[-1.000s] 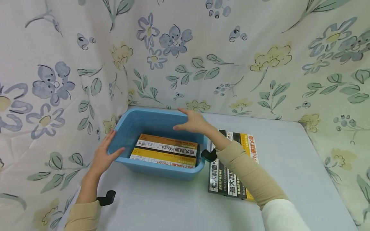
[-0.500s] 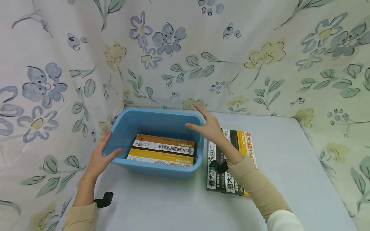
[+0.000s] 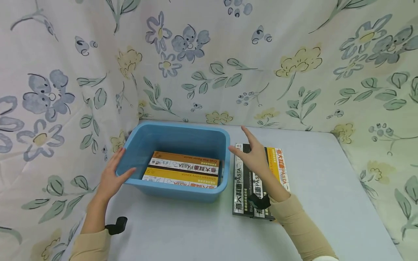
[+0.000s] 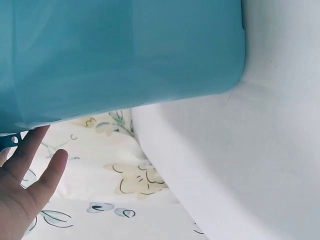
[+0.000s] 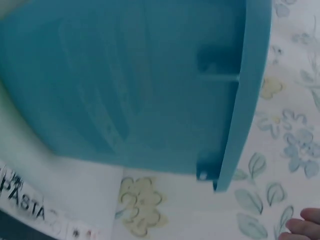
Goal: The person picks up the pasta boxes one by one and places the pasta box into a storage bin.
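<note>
A light blue plastic bin [image 3: 179,194] stands on the table at the left in the head view. Inside it lie a brown-and-white pasta box [image 3: 186,161] and a yellow-and-white pasta box [image 3: 181,177], side by side. My left hand [image 3: 111,179] rests at the bin's left rim with fingers spread; the left wrist view shows its fingertips against the rim. Fingers apart and holding nothing, my right hand [image 3: 256,157] hovers over the boxes to the right of the bin. Those are two black-and-white pasta boxes [image 3: 240,195] and a yellow one [image 3: 277,163], partly hidden by the arm.
A white-covered table [image 3: 333,181] carries everything. Floral cloth [image 3: 294,72] hangs behind it and along both sides, close to the bin's back and left. The right wrist view shows the bin's outer end wall [image 5: 150,100].
My right hand has moved right, from over the bin's interior, past its right rim, to above the boxes on the table. My left hand stays at the left rim.
</note>
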Demonstrator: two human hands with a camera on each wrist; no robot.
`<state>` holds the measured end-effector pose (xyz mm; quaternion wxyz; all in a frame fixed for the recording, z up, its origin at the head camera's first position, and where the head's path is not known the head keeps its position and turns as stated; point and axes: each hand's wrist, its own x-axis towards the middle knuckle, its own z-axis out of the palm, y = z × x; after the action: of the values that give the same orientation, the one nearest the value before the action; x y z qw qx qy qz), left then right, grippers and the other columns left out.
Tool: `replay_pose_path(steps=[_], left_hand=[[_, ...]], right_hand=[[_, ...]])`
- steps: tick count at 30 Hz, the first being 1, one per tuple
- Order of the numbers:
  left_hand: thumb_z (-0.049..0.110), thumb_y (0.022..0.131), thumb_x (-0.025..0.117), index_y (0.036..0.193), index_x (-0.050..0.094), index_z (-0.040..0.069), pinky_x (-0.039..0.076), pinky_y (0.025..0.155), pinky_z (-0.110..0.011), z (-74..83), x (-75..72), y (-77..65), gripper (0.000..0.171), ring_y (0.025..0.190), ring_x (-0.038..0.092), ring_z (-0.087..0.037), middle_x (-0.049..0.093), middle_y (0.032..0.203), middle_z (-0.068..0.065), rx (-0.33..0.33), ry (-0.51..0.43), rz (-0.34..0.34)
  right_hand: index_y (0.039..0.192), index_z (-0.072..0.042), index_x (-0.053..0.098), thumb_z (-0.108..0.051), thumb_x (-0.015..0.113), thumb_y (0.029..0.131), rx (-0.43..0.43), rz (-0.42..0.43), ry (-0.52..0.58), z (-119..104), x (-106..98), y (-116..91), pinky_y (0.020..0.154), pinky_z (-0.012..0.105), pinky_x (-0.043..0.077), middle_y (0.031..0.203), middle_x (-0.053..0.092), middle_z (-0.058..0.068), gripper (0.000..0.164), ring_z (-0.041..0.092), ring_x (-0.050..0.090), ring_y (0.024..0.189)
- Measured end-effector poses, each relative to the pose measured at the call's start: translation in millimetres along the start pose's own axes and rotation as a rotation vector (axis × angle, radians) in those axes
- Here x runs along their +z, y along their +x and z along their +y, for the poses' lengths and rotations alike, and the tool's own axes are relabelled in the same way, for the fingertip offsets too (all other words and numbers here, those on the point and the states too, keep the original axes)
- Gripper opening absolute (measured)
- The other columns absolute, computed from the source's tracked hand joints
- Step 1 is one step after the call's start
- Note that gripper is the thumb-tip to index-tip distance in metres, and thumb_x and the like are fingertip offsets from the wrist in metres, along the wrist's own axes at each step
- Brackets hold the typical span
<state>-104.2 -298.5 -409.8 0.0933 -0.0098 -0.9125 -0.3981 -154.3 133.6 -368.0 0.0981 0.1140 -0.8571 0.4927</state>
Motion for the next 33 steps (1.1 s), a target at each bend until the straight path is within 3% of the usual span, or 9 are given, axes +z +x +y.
replay_pose_path(steps=[4, 10, 23, 33], left_hand=[[0.023, 0.087, 0.066, 0.154, 0.025, 0.006, 0.020, 0.099, -0.078, -1.1, 0.3, 0.6, 0.080, 0.141, 0.015, -0.052, 0.016, 0.159, -0.022, 0.003, 0.000, 0.003], [0.023, 0.087, 0.066, 0.153, 0.026, 0.006, 0.021, 0.098, -0.078, -0.8, 0.7, 1.6, 0.080, 0.141, 0.016, -0.052, 0.017, 0.159, -0.021, 0.008, -0.003, 0.008], [0.023, 0.085, 0.067, 0.153, 0.026, 0.006, 0.020, 0.099, -0.078, -0.4, 0.2, 0.1, 0.081, 0.141, 0.015, -0.051, 0.017, 0.159, -0.021, 0.017, -0.001, 0.015], [0.023, 0.085, 0.068, 0.154, 0.024, 0.006, 0.018, 0.101, -0.077, -2.7, 0.7, 1.4, 0.083, 0.143, 0.014, -0.049, 0.015, 0.160, -0.019, 0.006, 0.004, 0.004]], right_hand=[[0.153, -0.009, 0.029, -0.030, 0.071, 0.084, 0.074, 0.039, -0.059, 13, -11, -8, 0.111, 0.060, 0.024, 0.156, 0.029, 0.016, 0.084, 0.037, 0.026, 0.143], [0.154, -0.008, 0.026, -0.031, 0.070, 0.086, 0.156, 0.033, -0.090, 34, -23, -24, 0.110, 0.063, 0.022, 0.157, 0.026, 0.019, 0.084, 0.041, 0.023, 0.143], [0.155, -0.007, 0.020, -0.030, 0.068, 0.089, 0.290, 0.030, -0.116, 65, -33, -56, 0.111, 0.065, 0.018, 0.159, 0.019, 0.019, 0.085, 0.043, 0.016, 0.144], [0.155, -0.009, 0.020, -0.036, 0.069, 0.087, 0.401, 0.087, -0.146, 88, -36, -87, 0.109, 0.066, 0.020, 0.158, 0.021, 0.021, 0.088, 0.045, 0.019, 0.143]])
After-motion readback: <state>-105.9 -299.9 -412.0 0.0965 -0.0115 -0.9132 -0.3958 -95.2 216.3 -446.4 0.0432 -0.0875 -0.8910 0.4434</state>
